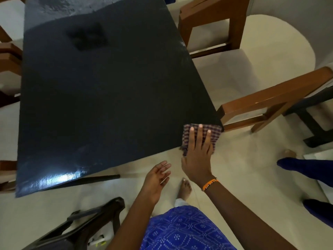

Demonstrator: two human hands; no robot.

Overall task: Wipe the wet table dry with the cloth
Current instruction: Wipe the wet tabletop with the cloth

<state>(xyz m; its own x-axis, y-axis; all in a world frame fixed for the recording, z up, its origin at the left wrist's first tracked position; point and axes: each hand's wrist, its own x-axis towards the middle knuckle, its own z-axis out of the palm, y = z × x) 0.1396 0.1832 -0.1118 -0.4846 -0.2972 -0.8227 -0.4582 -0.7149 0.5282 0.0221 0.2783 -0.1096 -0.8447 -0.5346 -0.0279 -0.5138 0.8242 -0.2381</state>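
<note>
We cannot see what the cloth (201,138) looks like under the right hand (198,156), whose straight fingers press flat on it and hide its middle. The cloth lies on the near right corner of the table (108,105), its lower edge hanging past the rim. The left hand (158,175) hovers off the table, below its near edge, palm up, fingers relaxed and holding nothing; the two hands are apart. The dark tabletop gleams with wet streaks at its near left corner and its far end, where details blur. Wooden chairs (270,100) stand right of the table, on pale floor (243,168).
</note>
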